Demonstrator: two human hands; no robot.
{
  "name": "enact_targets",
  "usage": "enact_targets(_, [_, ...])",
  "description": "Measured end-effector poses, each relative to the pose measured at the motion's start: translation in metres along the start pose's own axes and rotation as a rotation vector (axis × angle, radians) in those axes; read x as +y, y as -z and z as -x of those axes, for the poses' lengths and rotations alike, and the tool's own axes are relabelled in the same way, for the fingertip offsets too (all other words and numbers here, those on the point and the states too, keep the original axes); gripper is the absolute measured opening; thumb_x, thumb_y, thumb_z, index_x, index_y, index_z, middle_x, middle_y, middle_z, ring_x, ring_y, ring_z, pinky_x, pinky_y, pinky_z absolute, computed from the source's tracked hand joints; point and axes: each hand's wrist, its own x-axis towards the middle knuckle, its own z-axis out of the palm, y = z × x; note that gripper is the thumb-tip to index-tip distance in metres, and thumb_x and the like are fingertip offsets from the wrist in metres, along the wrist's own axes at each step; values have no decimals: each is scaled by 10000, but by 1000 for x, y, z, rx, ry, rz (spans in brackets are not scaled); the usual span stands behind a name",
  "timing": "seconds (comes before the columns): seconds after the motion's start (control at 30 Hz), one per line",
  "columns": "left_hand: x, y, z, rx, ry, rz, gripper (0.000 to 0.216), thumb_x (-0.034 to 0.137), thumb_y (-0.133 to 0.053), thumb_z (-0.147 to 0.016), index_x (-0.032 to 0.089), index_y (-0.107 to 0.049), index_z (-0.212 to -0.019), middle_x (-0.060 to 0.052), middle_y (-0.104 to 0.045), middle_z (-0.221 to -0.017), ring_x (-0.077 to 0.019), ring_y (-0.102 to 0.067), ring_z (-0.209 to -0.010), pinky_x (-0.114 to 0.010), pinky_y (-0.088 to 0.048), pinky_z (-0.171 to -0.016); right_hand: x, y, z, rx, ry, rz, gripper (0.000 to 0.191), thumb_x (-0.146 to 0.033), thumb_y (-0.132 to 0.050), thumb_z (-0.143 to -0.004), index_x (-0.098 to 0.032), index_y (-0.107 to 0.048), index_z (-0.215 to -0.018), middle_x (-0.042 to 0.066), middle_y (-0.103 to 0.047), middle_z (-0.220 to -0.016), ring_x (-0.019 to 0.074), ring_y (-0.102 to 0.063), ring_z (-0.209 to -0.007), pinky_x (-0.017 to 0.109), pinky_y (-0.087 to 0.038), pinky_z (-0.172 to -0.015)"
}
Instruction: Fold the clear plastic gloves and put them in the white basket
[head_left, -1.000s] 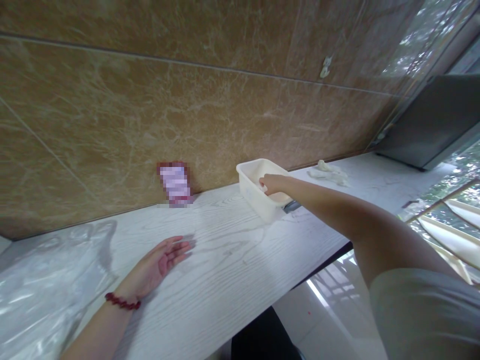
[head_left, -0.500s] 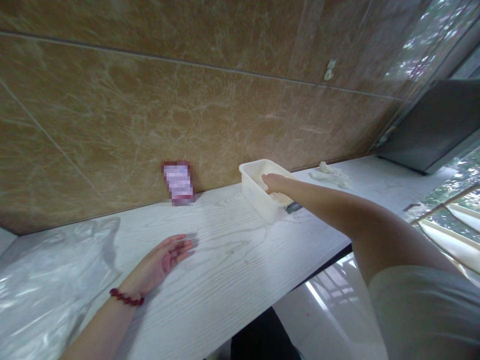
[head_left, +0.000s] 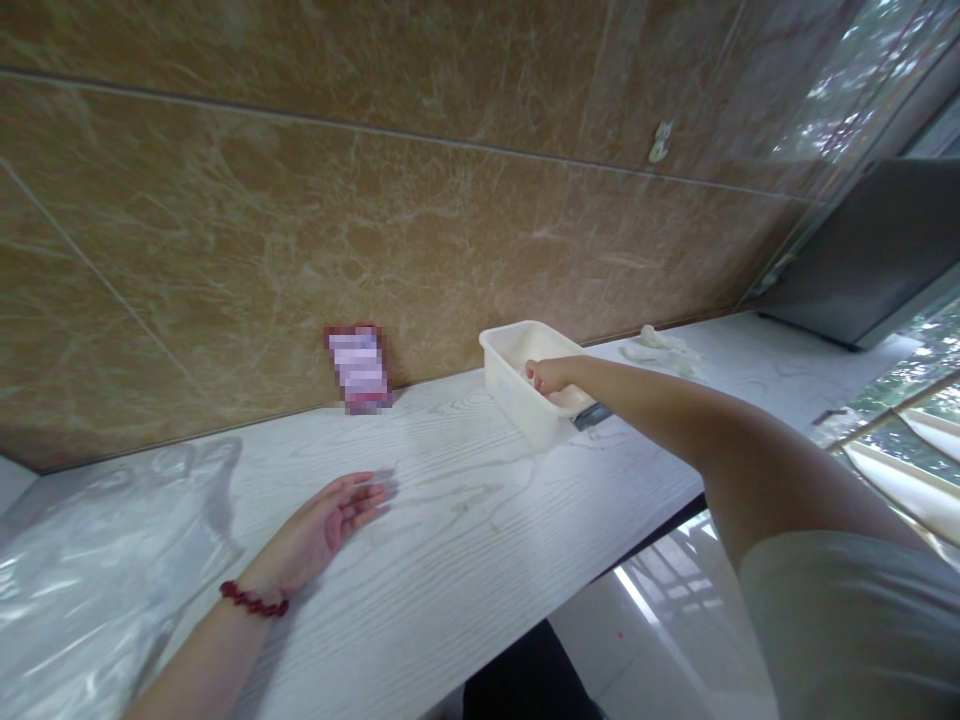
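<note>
Right hand [head_left: 553, 375] inside white tub [head_left: 510, 385]

I see a white plastic tub [head_left: 517, 385], plain, no print. Counter [head_left: 450, 520] is white with grey woodgrain swirls. Wall tiles [head_left: 300, 220] are tan-brown marble, pale veining, dark grout lines. Bracelet [head_left: 253, 601] on left wrist is dark red beads. Sleeve [head_left: 855, 620] on right arm is grey-beige. Plastic sheet [head_left: 82, 570] is clear, glossy white glare. Panel [head_left: 855, 250] far right is dark grey.
</note>
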Motion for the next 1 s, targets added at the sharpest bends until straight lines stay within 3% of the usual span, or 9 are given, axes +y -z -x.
enact_targets(0.17, [0,1,0,-13,-14,-17,206,209,-517,-778,143,-603,-953,-105,-639,-963,-187,-575,-945,-314,-401,-905,0,0,-2,44,12,4,515,-239,-634,-651,-136,-386,-1091,125,-577,-951,171,-584,-664,232,-429,-485])
enact_targets(0.33, [1,-3,3,-7,-19,-23,195,205,-523,-774,139,-599,-941,-98,-643,-938,-185,-573,-947,-304,-404,-898,1,4,-4,104,-42,51,397,-223,-555,-723,-141,-404,-1081,114,-596,-888,176,-583,-665,234,-405,-509])
enact_targets(0.53, [2,-6,4,9,-27,-22,183,202,-530,-769,129,-600,-922,-104,-647,-918,-189,-584,-923,-318,-405,-895,9,3,-12,194,-15,182,381,-255,-583,-687,-168,-463,-1037,90,-608,-869,196,-579,-748,242,-393,-563])
enact_targets(0.7, [1,-1,2,-25,-36,-36,204,224,-533,-769,141,-599,-943,-93,-645,-924,-190,-576,-941,-321,-405,-897,15,8,-8,117,-136,17,314,-160,-547,-695,-168,-511,-1007,49,-615,-816,126,-569,-635,203,-399,-529])
enact_targets(1.0, [-1,3,0,-36,-33,-26,198,218,-526,-776,146,-603,-944,-92,-641,-944,-182,-570,-953,-300,-405,-899,20,16,2,115,-185,-129,335,-56,-511,-664,-162,-544,-980,62,-594,-917,119,-566,-666,183,-447,-480])
